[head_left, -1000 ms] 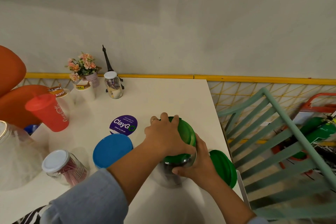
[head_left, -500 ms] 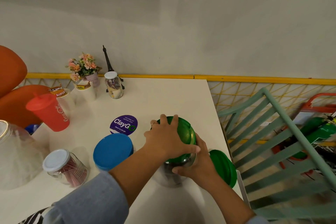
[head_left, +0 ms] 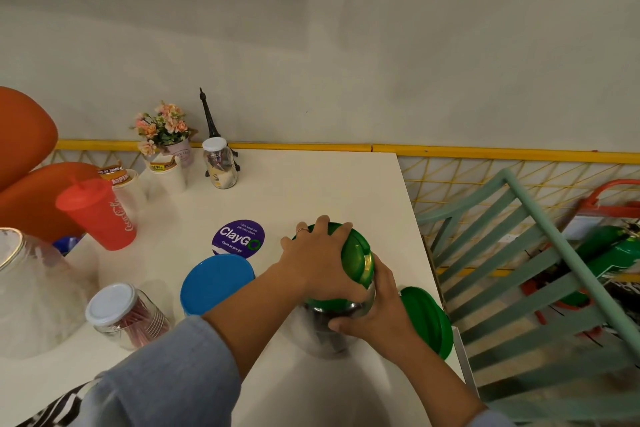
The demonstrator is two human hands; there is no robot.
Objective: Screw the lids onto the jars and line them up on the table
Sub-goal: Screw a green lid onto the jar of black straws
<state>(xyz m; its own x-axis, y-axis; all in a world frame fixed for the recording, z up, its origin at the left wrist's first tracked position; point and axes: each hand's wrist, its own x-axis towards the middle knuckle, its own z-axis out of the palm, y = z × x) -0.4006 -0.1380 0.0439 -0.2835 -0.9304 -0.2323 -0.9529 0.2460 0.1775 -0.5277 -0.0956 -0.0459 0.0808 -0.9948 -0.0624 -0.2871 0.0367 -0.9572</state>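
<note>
- Soft, even, fairly bright light fills the scene; the grey wall (head_left: 381, 45) looks flat.
- Faint diffuse shadows lie on the white table (head_left: 311, 184) beside the red cup (head_left: 100, 218).
- Highlights glint on the green lid (head_left: 356, 253) and the glass jar (head_left: 322, 336) beneath it.
- Wide-angle distortion bends the yellow rail (head_left: 485, 151) and the chair (head_left: 557, 234) at right.
- The lower right corner is smeared with blur.

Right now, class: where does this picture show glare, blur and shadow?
Head view: a glare streak on the green lid under the left hand; the green cylinder and chair at right look smeared; shadows on the table are soft.
</note>
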